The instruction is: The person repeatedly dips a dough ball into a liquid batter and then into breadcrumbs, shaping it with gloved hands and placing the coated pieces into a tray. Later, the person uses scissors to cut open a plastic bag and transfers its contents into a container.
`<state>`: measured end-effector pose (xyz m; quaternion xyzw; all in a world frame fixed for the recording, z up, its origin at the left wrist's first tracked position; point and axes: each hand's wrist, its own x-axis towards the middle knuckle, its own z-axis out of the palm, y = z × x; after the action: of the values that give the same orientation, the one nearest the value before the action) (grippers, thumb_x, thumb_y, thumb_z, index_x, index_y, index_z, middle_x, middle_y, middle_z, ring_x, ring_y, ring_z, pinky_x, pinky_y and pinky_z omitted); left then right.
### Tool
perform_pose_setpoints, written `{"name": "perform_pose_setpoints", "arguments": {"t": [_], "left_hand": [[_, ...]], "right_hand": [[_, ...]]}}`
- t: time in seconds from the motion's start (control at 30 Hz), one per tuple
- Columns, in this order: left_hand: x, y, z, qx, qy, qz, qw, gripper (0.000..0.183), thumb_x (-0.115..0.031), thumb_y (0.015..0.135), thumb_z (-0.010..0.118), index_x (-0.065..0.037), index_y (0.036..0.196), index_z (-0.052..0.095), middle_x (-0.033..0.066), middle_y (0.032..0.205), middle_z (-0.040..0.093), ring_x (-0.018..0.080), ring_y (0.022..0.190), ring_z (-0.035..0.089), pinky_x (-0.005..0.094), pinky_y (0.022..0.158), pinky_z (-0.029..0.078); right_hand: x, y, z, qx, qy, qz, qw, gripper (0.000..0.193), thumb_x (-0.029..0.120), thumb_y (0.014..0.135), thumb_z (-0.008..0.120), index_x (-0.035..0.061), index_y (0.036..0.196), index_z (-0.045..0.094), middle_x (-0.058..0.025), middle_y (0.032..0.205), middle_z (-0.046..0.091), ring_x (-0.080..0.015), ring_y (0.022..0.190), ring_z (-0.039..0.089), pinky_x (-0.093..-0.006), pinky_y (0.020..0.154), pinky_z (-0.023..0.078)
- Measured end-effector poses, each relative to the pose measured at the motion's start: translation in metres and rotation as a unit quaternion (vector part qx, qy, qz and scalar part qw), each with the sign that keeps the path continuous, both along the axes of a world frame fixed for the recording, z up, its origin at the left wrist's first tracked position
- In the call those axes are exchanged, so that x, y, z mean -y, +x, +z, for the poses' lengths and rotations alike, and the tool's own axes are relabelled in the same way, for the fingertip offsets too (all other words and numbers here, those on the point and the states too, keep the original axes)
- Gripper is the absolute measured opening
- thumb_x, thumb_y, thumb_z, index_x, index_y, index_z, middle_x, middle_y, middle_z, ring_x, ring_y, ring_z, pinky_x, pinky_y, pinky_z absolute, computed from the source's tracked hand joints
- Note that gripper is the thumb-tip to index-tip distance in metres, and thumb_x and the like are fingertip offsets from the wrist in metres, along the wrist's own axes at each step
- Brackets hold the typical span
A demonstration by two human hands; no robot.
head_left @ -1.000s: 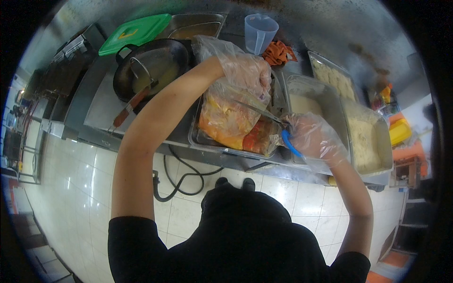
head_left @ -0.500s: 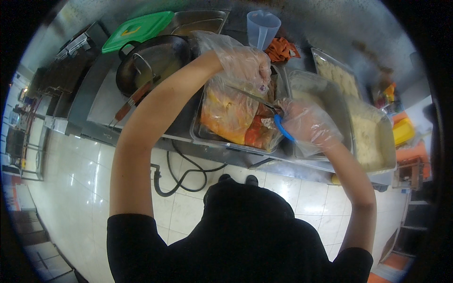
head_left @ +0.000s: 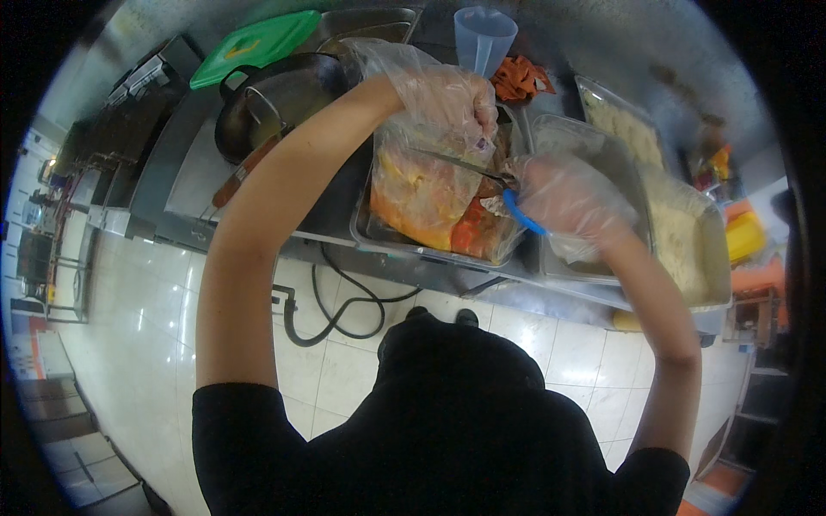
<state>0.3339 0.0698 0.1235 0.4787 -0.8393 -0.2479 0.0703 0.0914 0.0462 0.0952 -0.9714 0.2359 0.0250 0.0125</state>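
Note:
Clear plastic gloves cover both my hands. My left hand (head_left: 465,99) is closed on the gathered top of a clear plastic bag (head_left: 417,202) with yellow-orange contents. That bag lies in a metal tray (head_left: 366,234) beside other packs, one of them red-orange (head_left: 477,228). In my right hand (head_left: 575,199), closed and a little blurred, is a pair of scissors with blue handles (head_left: 525,215). Their blades point left across the upper part of the bag, just below my left hand. Whether the blades are parted is hard to make out.
A dark wok (head_left: 288,95) with a wooden-handled tool (head_left: 245,172) stands left, before a green lid (head_left: 254,50). Behind my hands are a clear jug (head_left: 484,41) and an orange cloth (head_left: 520,79). Pale food fills containers (head_left: 684,241) at right. A black hose (head_left: 353,301) lies below the counter.
The whole view has shifted slightly. My right hand and the scissors have turned a little, the blades now lying flatter across the bag. My left hand keeps its grip.

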Motion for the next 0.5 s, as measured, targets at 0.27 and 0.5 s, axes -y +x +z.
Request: {"name": "perform_pose_setpoints", "arguments": {"t": [0.27,0.5], "left_hand": [[0.002,-0.005,-0.001,-0.019,0.004,-0.004,1.000,0.026,-0.025,0.086,0.071,-0.003,0.101,0.077,0.0112,0.085,0.076,0.0151,0.073,0.065,0.0342,0.073,0.053],[0.000,0.001,0.000,-0.058,-0.017,0.068,0.996,0.024,-0.021,0.087,0.071,-0.003,0.102,0.077,0.0107,0.094,0.077,0.0156,0.082,0.067,0.0323,0.079,0.053]], "right_hand": [[0.000,0.013,-0.003,0.018,0.046,0.018,0.999,0.038,0.037,0.089,0.060,0.0011,0.096,0.069,-0.0238,0.098,0.069,-0.0399,0.096,0.067,-0.0477,0.085,0.053],[-0.004,0.044,-0.016,0.019,0.106,-0.056,0.993,0.045,0.039,0.091,0.054,-0.0008,0.102,0.071,-0.0269,0.100,0.070,-0.0423,0.100,0.068,-0.0490,0.090,0.052]]}}
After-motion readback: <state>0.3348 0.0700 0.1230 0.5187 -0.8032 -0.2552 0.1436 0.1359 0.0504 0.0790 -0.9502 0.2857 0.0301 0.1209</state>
